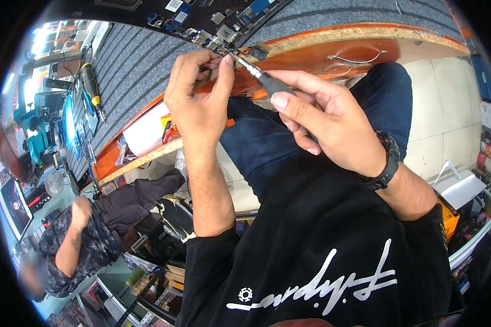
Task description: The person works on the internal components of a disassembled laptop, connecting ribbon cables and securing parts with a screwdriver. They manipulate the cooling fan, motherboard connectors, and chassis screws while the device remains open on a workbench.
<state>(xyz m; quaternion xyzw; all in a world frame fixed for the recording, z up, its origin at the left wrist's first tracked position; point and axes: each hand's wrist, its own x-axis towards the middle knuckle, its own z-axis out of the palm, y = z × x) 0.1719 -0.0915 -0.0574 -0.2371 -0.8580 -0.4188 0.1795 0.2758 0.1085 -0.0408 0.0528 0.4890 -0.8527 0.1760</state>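
Note:
An opened laptop with its circuit board (223,34) bare lies at the top of the view, on a grey ribbed mat (142,62). My right hand (333,117) grips a screwdriver (274,84) with a dark handle and a silver shaft. Its tip points up and left to the laptop's near edge. Beside that tip, my left hand (199,98) has its thumb and fingers drawn together at the board's edge. Whatever they pinch is too small or hidden to name. I cannot tell whether the screwdriver tip sits in a screw.
A yellow and black handled tool (91,84) lies on the mat to the left. Below the orange bench edge (365,46), an open drawer (147,158) holds white and red-handled items. Another person's arm (71,242) is at the lower left. A metal drawer handle (357,59) sticks out at right.

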